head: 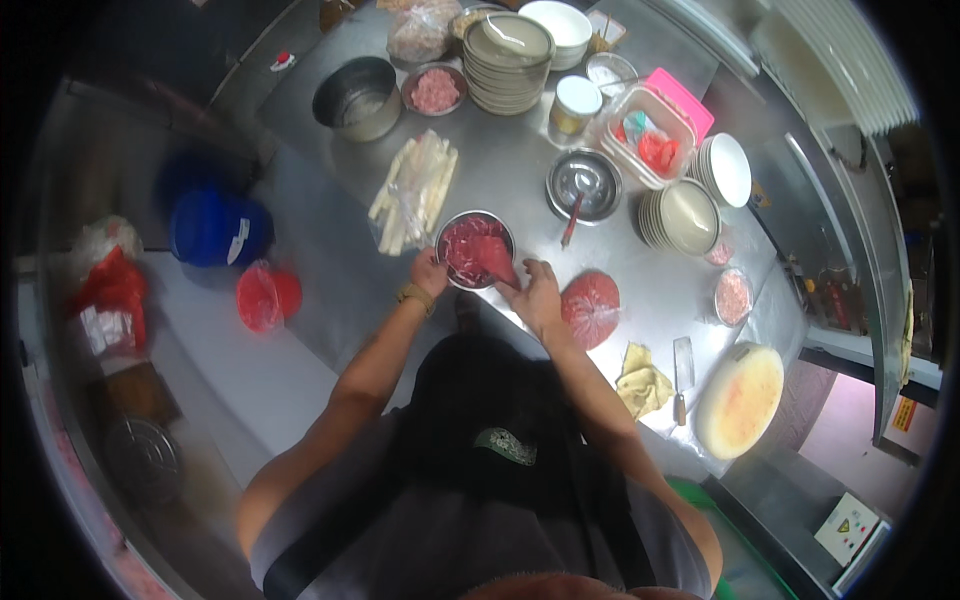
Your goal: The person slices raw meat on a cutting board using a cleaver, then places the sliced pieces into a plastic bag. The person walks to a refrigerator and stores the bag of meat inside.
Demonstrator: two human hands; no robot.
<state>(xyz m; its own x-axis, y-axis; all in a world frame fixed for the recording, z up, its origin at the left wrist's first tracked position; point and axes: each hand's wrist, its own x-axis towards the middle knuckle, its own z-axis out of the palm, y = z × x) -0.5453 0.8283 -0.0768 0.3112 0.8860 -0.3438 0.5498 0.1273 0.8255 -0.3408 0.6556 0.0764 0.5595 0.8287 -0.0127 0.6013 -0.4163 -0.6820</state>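
A round steel bowl point(459, 278) with sliced red meat point(469, 244) in it is at the front edge of the steel worktable. My left hand point(430, 274) grips the bowl's left rim. At the lower right of the bowl, my right hand point(535, 292) holds the end of a larger piece of red meat point(495, 259) that lies partly over the slices. Right of that hand is a clear plastic bag of ground meat point(591, 309). Pale sticks in a plastic bag point(414, 191) lie just beyond the bowl, to its left.
Beyond stand a dark pot point(358, 101), stacked plates point(508, 67), a steel bowl with a red-handled utensil point(583, 184) and a plastic container point(652, 139). At right lie a yellow cloth point(643, 381), a cleaver point(682, 367) and a round cutting board point(741, 401). A red bucket point(281, 296) is left.
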